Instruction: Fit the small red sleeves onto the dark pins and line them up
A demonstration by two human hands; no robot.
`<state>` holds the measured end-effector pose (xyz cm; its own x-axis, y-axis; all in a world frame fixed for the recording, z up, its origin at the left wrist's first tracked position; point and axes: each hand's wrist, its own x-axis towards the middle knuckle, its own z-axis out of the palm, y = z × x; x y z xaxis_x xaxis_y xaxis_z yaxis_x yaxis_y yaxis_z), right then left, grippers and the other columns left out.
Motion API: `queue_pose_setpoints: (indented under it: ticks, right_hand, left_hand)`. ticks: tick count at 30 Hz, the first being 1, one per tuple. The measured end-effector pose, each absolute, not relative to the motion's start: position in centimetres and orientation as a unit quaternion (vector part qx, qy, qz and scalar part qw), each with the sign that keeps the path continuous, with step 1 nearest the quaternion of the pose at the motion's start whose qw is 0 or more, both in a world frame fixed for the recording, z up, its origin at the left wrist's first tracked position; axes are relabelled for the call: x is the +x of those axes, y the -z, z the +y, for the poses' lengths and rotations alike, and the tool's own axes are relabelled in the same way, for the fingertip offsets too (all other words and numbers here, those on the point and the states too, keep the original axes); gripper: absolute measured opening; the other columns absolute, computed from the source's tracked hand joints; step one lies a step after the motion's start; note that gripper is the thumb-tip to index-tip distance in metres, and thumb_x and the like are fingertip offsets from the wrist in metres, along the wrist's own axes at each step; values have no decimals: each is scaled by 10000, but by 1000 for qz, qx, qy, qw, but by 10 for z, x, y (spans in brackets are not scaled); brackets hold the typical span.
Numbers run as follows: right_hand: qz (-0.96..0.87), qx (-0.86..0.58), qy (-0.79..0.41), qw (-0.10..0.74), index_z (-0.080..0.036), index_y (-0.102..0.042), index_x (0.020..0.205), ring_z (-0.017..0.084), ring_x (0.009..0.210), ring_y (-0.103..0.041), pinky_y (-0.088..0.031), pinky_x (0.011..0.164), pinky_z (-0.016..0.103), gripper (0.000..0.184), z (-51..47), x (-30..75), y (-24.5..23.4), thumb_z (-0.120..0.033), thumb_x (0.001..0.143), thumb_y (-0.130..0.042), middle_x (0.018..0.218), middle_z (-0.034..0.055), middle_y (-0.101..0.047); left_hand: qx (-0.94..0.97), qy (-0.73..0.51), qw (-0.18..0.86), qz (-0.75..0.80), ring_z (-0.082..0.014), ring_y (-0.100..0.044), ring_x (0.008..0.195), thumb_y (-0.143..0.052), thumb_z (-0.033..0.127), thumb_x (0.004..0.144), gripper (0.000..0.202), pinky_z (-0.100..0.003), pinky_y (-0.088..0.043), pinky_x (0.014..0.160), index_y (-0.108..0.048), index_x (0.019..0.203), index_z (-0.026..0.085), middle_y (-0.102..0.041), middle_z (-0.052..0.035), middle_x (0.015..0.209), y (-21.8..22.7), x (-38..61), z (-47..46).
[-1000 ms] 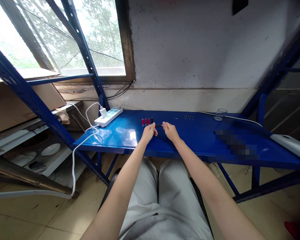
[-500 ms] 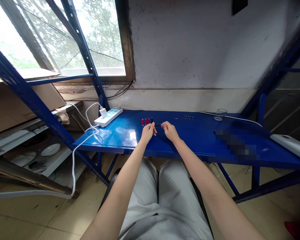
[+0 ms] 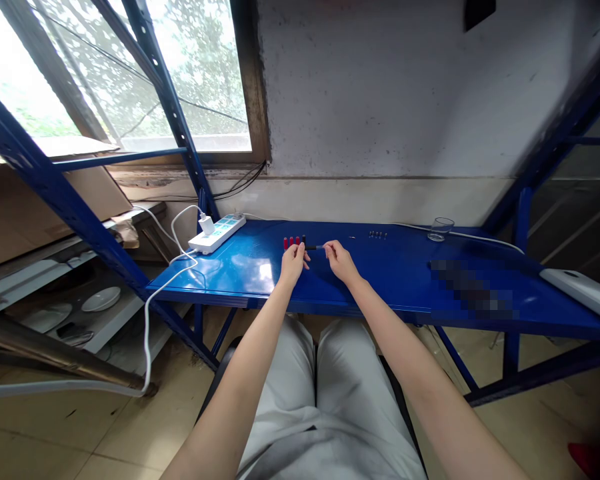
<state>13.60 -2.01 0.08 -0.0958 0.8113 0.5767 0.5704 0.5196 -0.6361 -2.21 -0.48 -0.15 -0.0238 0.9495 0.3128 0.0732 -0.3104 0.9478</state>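
Observation:
My left hand (image 3: 292,262) and my right hand (image 3: 339,260) meet over the blue shelf (image 3: 390,280), fingers pinched. Between them they hold a small dark rod-like piece (image 3: 314,247), the left at its dark end, the right at its thin tip. Just behind the left hand stands a short row of small red and black caps (image 3: 293,241). Further right on the shelf lies a row of tiny dark parts (image 3: 377,234).
A white power strip (image 3: 217,233) with a plugged charger and white cable lies at the shelf's left end. A small clear glass (image 3: 441,229) stands at the back right. A white flat object (image 3: 580,288) lies at the far right. Blue rack posts frame both sides.
Both hands have crept slightly forward and up with the small piece, closer to the row of red and black caps.

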Motion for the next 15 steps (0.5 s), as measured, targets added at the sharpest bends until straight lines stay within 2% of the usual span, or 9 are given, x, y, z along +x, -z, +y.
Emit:
queue_pose_setpoints:
  ticks: [6,15]
  right_hand:
    - [-736,-476,-138,461,-210,-512,913,122,549,-478,-352,524,235,272,-16,136,3,-451,866,-395,737,11,-562]
    - [-745,-464,-134,460,-203,-554,926,172,718,-568,-410,615,270,270,-14,136,4,-418,865,-403,843,63,-625]
  left_hand:
    - [587,-573,366,439,-63,-500,371,-428,515,825,380,-202,-387,441,-483,690,165,-580,13,600,2,-23,-5]
    - [599,-566,351,445,-60,-485,373,-439,526,818,375,-196,-374,431,-485,703,172,-587,16,606,0,-23,-9]
